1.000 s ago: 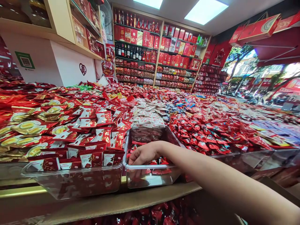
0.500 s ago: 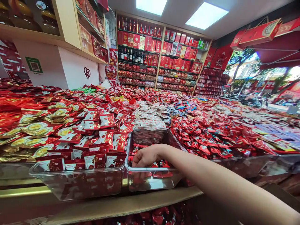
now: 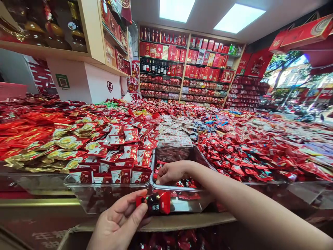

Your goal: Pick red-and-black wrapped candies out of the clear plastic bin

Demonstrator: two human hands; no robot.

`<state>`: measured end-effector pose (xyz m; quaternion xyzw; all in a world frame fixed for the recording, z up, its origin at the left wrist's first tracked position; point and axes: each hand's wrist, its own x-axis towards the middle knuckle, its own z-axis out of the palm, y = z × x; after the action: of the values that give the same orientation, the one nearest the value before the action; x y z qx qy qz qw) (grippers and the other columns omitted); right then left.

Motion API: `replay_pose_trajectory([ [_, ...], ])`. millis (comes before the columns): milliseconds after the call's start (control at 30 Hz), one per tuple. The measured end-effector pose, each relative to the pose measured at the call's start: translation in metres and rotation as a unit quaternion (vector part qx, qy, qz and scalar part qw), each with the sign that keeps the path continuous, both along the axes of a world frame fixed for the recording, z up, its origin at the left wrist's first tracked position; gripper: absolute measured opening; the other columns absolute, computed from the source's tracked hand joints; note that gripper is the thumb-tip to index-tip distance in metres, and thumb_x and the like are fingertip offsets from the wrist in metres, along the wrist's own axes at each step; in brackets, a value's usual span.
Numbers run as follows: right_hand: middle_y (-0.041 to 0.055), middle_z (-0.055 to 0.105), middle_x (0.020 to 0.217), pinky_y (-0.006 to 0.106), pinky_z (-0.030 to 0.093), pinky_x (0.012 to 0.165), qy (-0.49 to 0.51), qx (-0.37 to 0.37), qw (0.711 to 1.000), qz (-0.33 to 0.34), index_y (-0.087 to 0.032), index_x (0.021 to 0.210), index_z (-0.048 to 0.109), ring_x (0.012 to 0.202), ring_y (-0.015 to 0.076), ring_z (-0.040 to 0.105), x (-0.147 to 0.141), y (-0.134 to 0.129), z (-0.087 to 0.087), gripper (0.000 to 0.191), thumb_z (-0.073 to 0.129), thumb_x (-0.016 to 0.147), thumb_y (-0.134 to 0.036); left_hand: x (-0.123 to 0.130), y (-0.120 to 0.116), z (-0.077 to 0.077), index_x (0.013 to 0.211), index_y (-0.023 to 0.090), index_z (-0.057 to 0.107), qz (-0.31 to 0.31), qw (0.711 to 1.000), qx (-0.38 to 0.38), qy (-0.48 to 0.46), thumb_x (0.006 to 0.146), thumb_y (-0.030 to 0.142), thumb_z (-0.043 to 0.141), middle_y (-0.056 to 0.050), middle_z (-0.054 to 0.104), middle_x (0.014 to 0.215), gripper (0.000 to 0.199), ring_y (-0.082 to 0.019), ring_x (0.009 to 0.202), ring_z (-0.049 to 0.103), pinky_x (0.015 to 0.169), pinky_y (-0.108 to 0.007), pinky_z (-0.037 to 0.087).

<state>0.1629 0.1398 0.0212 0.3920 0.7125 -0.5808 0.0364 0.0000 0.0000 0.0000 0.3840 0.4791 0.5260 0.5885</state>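
My right hand (image 3: 170, 172) reaches down into a clear plastic bin (image 3: 182, 203) that holds a few red and black candy packets (image 3: 186, 183); its fingers are curled among them, and what they grip is hidden. My left hand (image 3: 118, 222) is raised in front of the bin's front wall, pinching a small red and black candy packet (image 3: 154, 202) between thumb and fingers.
A neighbouring clear bin (image 3: 104, 198) to the left is full of red and white packets. Heaps of red sweets (image 3: 247, 152) cover the whole counter. Shelves of red boxes and bottles (image 3: 182, 66) stand at the back. A cardboard edge (image 3: 182, 220) runs below the bins.
My left hand has come up into view holding a candy packet. The view has shifted left, and my right hand stays inside the bin.
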Motion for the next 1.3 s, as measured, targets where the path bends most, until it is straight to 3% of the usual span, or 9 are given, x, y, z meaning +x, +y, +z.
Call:
replay_pose_trajectory([
  [167, -0.0056, 0.054, 0.055, 0.015, 0.032, 0.044, 0.012, -0.023, 0.998, 0.058, -0.014, 0.071, 0.057, 0.047, 0.0042, 0.048, -0.001, -0.001, -0.005, 0.011, 0.047, 0.071, -0.009, 0.001, 0.007, 0.009, 0.097, 0.02, 0.051, 0.028, 0.997, 0.059, -0.036, 0.06, 0.026, 0.07, 0.001, 0.071, 0.075, 0.042, -0.017, 0.068, 0.065, 0.059, -0.023, 0.056],
  [300, -0.006, 0.057, 0.056, 0.016, 0.035, 0.046, 0.002, -0.018, 0.999, 0.036, -0.014, 0.076, 0.057, 0.047, 0.0052, 0.05, -0.001, -0.001, -0.005, 0.014, 0.048, 0.07, -0.007, 0.001, 0.008, 0.019, 0.103, 0.024, 0.045, 0.04, 0.994, 0.1, -0.032, 0.058, 0.025, 0.07, 0.001, 0.069, 0.077, 0.052, -0.02, 0.068, 0.065, 0.057, -0.028, 0.057],
  [467, -0.0031, 0.062, 0.064, 0.019, 0.043, 0.055, 0.033, -0.077, 0.996, 0.033, -0.013, 0.073, 0.056, 0.056, 0.0082, 0.057, 0.0, -0.002, -0.002, 0.008, 0.059, 0.065, -0.015, 0.005, 0.012, 0.051, 0.097, 0.028, 0.054, 0.082, 0.974, 0.204, 0.048, 0.065, 0.025, 0.065, 0.007, 0.065, 0.083, 0.035, -0.008, 0.071, 0.061, 0.061, -0.008, 0.049],
  [533, -0.0014, 0.063, 0.069, 0.02, 0.045, 0.059, 0.049, -0.123, 0.99, 0.051, -0.012, 0.072, 0.056, 0.062, 0.0099, 0.059, 0.0, -0.002, -0.002, 0.016, 0.065, 0.06, -0.017, 0.013, 0.021, 0.068, 0.095, 0.028, 0.056, 0.065, 0.959, 0.251, 0.112, 0.07, 0.024, 0.059, 0.006, 0.065, 0.083, 0.025, -0.007, 0.07, 0.06, 0.06, -0.008, 0.049],
  [567, -0.0008, 0.064, 0.072, 0.021, 0.046, 0.06, 0.055, -0.141, 0.987, 0.054, -0.013, 0.074, 0.055, 0.065, 0.0106, 0.06, 0.0, -0.002, -0.001, 0.022, 0.067, 0.057, -0.017, 0.019, 0.028, 0.077, 0.093, 0.026, 0.058, 0.05, 0.946, 0.278, 0.156, 0.073, 0.024, 0.056, 0.005, 0.065, 0.085, 0.02, -0.007, 0.072, 0.06, 0.061, -0.01, 0.049],
  [667, 0.0004, 0.064, 0.08, 0.022, 0.048, 0.063, 0.07, -0.181, 0.98, 0.036, -0.014, 0.085, 0.053, 0.069, 0.0119, 0.061, 0.002, -0.003, -0.001, 0.04, 0.073, 0.05, -0.015, 0.04, 0.058, 0.095, 0.094, 0.019, 0.056, 0.0, 0.863, 0.368, 0.346, 0.075, 0.017, 0.049, 0.001, 0.065, 0.084, 0.02, -0.01, 0.075, 0.06, 0.067, -0.017, 0.049],
  [833, 0.0015, 0.064, 0.082, 0.024, 0.05, 0.065, 0.085, -0.231, 0.969, -0.007, -0.015, 0.094, 0.045, 0.068, 0.0126, 0.063, 0.01, -0.001, -0.004, 0.059, 0.076, 0.044, -0.009, 0.057, 0.1, 0.1, 0.089, 0.016, 0.057, -0.053, 0.767, 0.391, 0.506, 0.069, 0.006, 0.046, -0.004, 0.065, 0.085, 0.025, -0.017, 0.079, 0.058, 0.073, -0.031, 0.046],
  [1067, 0.0063, 0.064, 0.08, 0.031, 0.05, 0.068, 0.138, -0.293, 0.946, -0.01, -0.012, 0.087, 0.045, 0.071, 0.0166, 0.063, 0.017, 0.004, -0.003, 0.041, 0.072, 0.056, -0.017, 0.049, 0.107, 0.095, 0.076, 0.014, 0.059, -0.105, 0.638, 0.351, 0.677, 0.072, 0.003, 0.045, -0.002, 0.062, 0.077, 0.018, -0.016, 0.077, 0.057, 0.068, -0.033, 0.045],
  [1300, 0.0058, 0.063, 0.08, 0.038, 0.048, 0.074, 0.189, -0.3, 0.932, -0.069, -0.011, 0.086, 0.048, 0.076, 0.019, 0.063, 0.02, 0.007, 0.002, 0.037, 0.071, 0.057, -0.015, 0.049, 0.103, 0.094, 0.074, 0.016, 0.059, -0.163, 0.538, 0.279, 0.778, 0.073, 0.02, 0.053, 0.001, 0.061, 0.067, 0.007, -0.012, 0.058, 0.056, 0.054, -0.029, 0.045],
])
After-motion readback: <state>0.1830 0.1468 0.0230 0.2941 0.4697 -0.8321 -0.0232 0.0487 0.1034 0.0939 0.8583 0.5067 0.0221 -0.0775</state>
